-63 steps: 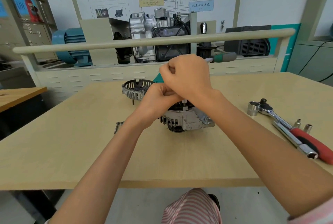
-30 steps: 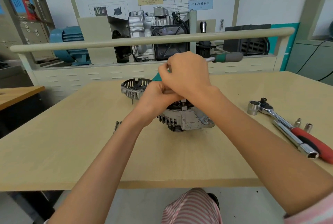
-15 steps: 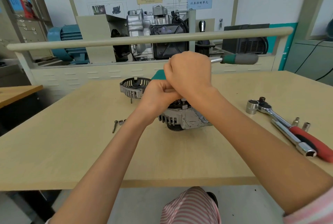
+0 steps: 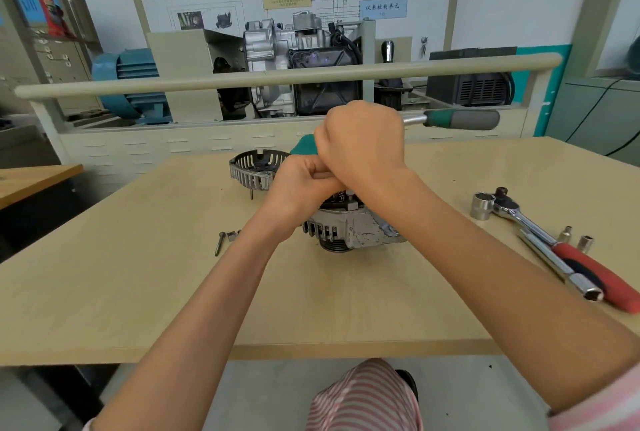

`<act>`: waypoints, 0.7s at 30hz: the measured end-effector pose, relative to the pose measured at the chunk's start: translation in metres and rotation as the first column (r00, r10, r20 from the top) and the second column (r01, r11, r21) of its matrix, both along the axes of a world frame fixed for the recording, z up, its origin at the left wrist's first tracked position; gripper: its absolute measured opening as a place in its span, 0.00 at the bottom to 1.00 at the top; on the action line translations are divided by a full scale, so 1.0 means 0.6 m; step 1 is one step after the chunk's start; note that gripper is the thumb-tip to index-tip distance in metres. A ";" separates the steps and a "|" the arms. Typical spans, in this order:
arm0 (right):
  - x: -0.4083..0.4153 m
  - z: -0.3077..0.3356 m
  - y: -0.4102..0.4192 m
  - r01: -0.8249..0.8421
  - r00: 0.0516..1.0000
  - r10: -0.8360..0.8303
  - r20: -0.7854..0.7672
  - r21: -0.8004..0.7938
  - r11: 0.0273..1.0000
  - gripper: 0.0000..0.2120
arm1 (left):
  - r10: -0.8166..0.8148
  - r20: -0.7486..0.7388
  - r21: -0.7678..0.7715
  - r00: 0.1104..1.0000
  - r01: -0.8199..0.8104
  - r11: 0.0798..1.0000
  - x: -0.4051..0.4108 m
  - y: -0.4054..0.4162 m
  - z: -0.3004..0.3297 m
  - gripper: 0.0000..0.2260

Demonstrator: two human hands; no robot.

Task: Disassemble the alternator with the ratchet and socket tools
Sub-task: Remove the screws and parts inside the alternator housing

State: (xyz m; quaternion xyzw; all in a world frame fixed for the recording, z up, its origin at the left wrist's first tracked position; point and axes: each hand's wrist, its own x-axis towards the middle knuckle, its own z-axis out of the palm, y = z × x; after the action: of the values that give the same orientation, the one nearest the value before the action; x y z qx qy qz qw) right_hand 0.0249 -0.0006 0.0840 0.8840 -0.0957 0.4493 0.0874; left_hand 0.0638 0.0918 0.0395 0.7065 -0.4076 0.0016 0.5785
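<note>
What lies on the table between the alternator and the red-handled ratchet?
Head view: bare tabletop between the alternator and the red-handled ratchet. The large socket stands at the ratchet's head.

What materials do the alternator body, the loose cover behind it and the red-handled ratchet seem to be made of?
Alternator body: likely cast aluminium; dull grey, scuffed, with slotted vents.
Loose cover: grey metal by its look, matte, ribbed with open slots; the exact alloy is unclear.
Red-handled ratchet: probably chromed steel, since head and shaft shine like a mirror; the grip looks like red rubber or plastic with a black inlay.
</note>
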 end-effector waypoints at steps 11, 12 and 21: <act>-0.004 0.007 -0.020 -0.459 0.884 0.468 0.015 0.228 0.859 0.22 | -0.057 -0.043 0.019 0.997 0.058 0.998 -0.002 0.004 0.010 0.08; -0.005 0.005 -0.015 -0.341 0.937 0.349 -0.022 0.164 0.926 0.20 | -0.031 -0.032 0.013 0.999 0.031 0.999 -0.004 0.003 0.009 0.10; 0.002 0.001 -0.014 -0.337 0.941 0.328 0.078 0.223 0.915 0.21 | -0.074 -0.008 0.042 0.997 0.075 0.996 -0.010 0.004 0.009 0.11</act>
State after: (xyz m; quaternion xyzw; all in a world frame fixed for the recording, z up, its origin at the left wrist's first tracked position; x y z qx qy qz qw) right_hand 0.0261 -0.0091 0.0846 0.8826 0.0024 0.4601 -0.0964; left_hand 0.0579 0.0939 0.0449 0.7030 -0.4317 -0.0309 0.5643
